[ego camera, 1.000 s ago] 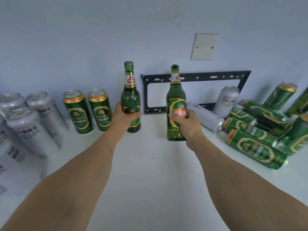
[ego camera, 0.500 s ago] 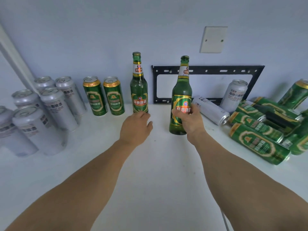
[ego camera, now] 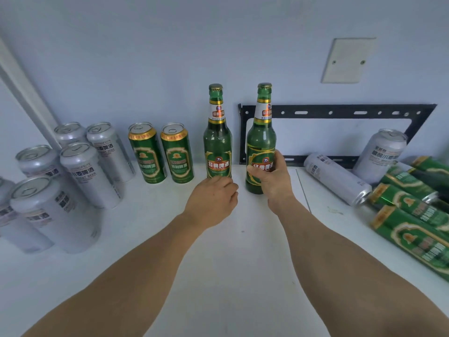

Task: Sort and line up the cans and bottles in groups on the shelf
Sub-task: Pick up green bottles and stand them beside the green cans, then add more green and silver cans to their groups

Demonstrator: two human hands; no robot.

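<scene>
- Since the earlier frames, the left hand (ego camera: 213, 198) has let go of the first green bottle (ego camera: 218, 139) and drawn back a little; the right hand (ego camera: 269, 181) has brought the second green bottle (ego camera: 261, 142) in closer to the first.
- Taking the first green bottle as the landmark: it stands upright at the wall, and the left hand sits just in front of its base with fingers loosely curled, holding nothing.
- Just right of it, the second green bottle is gripped around its lower label by the right hand, thumb on one side and fingers wrapped behind. It looks to be at or very near the shelf (ego camera: 230, 263); whether it is fully set down I cannot tell.
- The low grip likely keeps the tall bottle steady while it is nudged into line.
- Left of the landmark stand two green cans (ego camera: 161, 153), upright and side by side, then a cluster of silver cans (ego camera: 80, 171) further left: groups already formed.
- Well to the right lie unsorted pieces: a silver can on its side (ego camera: 337, 178), an upright silver can (ego camera: 381, 152) and a heap of lying green cans (ego camera: 413, 215).
- Behind the bottles a black bracket (ego camera: 340, 113) leans on the wall.
</scene>
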